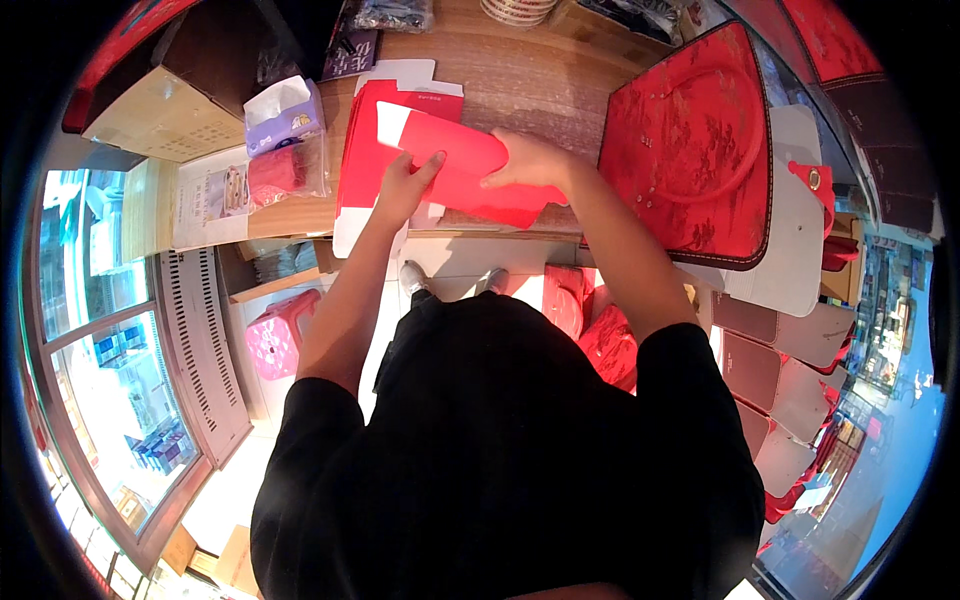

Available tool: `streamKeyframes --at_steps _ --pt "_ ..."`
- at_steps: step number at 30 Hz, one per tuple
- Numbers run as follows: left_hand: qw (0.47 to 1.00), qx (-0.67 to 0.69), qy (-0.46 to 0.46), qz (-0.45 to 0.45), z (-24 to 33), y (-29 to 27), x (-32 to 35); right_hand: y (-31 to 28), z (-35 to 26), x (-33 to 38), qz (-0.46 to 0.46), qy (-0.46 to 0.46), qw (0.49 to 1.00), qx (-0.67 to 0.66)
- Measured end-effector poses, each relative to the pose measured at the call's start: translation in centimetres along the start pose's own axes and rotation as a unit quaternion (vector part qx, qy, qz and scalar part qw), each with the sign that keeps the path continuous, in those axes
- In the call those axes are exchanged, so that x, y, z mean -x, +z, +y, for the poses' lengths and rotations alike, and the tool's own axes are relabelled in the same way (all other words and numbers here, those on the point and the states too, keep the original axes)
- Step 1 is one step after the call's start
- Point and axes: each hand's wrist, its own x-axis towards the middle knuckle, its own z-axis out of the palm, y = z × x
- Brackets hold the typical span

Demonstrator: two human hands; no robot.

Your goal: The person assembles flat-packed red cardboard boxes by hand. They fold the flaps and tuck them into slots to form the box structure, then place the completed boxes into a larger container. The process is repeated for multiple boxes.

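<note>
Over the wooden table, a red sheet of card with a white end [458,147] is bent into a curve between my two hands. My left hand [404,190] pinches its near left edge, thumb on top. Around its right end wraps my right hand [530,160], fingers curled over the card. Beneath lies a stack of flat red card pieces with white flaps [363,150], partly covered by the held one. To the right of my right hand rests a large red patterned case with a loop handle and dark stitched edge [690,140].
A purple tissue pack [284,115] and a clear bag with red contents [285,175] sit at the left, before a cardboard box [160,112]. Patterned bowls [517,10] stand at the back. Red bags [565,300] and a pink case [283,333] are below the table.
</note>
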Motion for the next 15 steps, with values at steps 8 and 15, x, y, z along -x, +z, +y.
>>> streamKeyframes --at_steps 8,15 --pt "0.922 -0.136 0.297 0.206 9.3 0.4 3.5 -3.5 -5.2 9.2 0.164 -0.020 0.952 -0.258" --pt "0.954 0.094 0.277 -0.066 12.6 3.4 7.6 -0.2 -5.8 12.5 0.184 -0.151 0.785 -0.572"
